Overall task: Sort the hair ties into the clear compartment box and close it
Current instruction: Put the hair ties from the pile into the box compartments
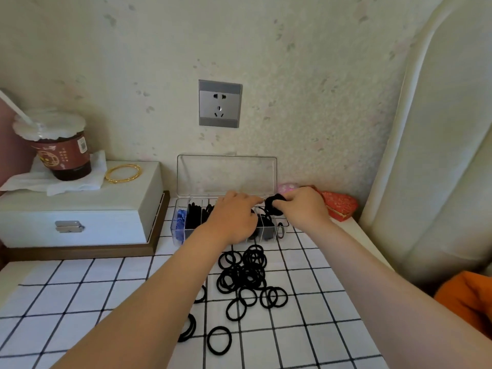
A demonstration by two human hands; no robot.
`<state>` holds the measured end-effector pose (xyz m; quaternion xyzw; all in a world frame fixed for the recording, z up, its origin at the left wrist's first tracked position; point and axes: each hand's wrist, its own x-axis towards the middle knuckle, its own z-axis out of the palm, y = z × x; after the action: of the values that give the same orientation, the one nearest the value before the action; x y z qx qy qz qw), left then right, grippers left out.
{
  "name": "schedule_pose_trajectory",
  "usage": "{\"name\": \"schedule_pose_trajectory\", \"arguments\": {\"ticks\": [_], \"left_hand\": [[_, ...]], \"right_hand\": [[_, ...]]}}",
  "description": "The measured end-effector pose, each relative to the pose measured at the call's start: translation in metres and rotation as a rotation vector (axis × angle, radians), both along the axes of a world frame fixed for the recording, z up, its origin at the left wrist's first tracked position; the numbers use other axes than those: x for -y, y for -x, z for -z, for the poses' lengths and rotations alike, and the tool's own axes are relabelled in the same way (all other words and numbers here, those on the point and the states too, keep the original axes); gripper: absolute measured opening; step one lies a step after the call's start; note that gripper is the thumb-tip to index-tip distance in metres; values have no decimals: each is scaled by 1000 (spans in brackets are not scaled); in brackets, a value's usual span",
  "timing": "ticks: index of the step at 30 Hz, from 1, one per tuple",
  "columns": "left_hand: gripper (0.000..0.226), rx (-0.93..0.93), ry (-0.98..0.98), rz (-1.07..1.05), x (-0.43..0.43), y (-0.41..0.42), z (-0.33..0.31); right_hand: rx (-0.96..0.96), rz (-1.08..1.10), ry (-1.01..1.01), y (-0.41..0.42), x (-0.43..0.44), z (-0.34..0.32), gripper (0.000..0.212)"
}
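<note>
The clear compartment box [177,230] sits against the wall, its lid [226,174] standing upright and open. Black hair ties fill several compartments; blue ones [181,222] lie in the leftmost. My right hand [303,209] holds a bunch of black hair ties [275,205] over the box's right end. My left hand [234,217] rests palm down over the middle compartments, fingertips near that bunch; whether it grips anything is hidden. Several loose black hair ties [245,278] lie scattered on the checked cloth in front of the box.
A white jewellery box [80,209] stands at left with a brown drink cup [64,153], a tissue and a gold bangle [123,173] on top. A red embroidered pouch [340,206] lies right of the box. A wall socket [219,103] is above. Orange fabric [468,302] is at right.
</note>
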<state>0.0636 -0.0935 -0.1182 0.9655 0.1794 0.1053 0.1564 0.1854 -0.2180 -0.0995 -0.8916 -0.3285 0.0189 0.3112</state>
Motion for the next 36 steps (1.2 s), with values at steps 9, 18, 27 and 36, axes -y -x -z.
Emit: {"name": "schedule_pose_trajectory", "arguments": {"ticks": [9, 18, 27, 36], "left_hand": [[54, 42, 46, 34, 11, -4, 6], [55, 51, 48, 20, 15, -6, 8], [49, 79, -4, 43, 17, -4, 14], [53, -8, -43, 36, 19, -7, 12]], "right_hand": [[353, -42, 422, 3, -7, -1, 34], [441, -157, 670, 5, 0, -5, 33], [351, -164, 563, 4, -4, 0, 39], [3, -210, 38, -10, 20, 5, 22]]}}
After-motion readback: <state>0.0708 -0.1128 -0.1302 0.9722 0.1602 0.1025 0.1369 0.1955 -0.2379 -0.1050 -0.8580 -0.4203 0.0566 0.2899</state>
